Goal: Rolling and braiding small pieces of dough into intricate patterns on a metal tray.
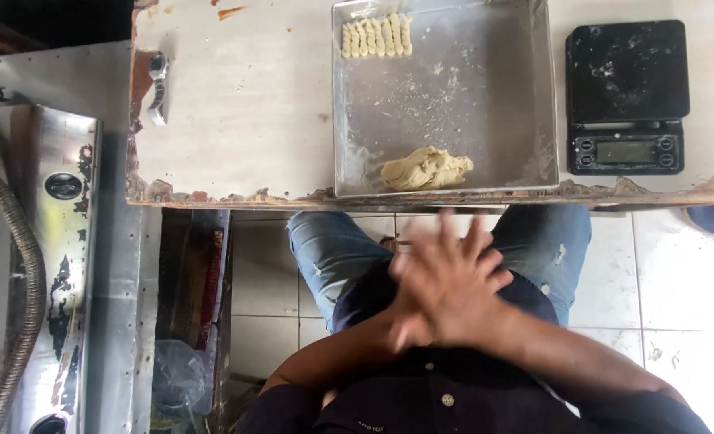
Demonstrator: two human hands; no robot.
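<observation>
My right hand (447, 273) lies across my left hand (408, 317), palms pressed together above my lap, fingers spread and blurred by motion. Anything between the palms is hidden. Just beyond them, a metal tray (469, 88) sits on the worn table (244, 112). A lump of pale dough (426, 169) rests at the tray's near edge. A row of several twisted dough pieces (377, 36) lies in its far left corner. Neither hand touches the tray or the dough.
A black digital scale (626, 96) stands to the right of the tray. A wristwatch (158, 87) lies near the table's left edge. A steel stove (52, 265) with a ribbed hose (20, 281) is at the left. White floor tiles (678, 273) lie below.
</observation>
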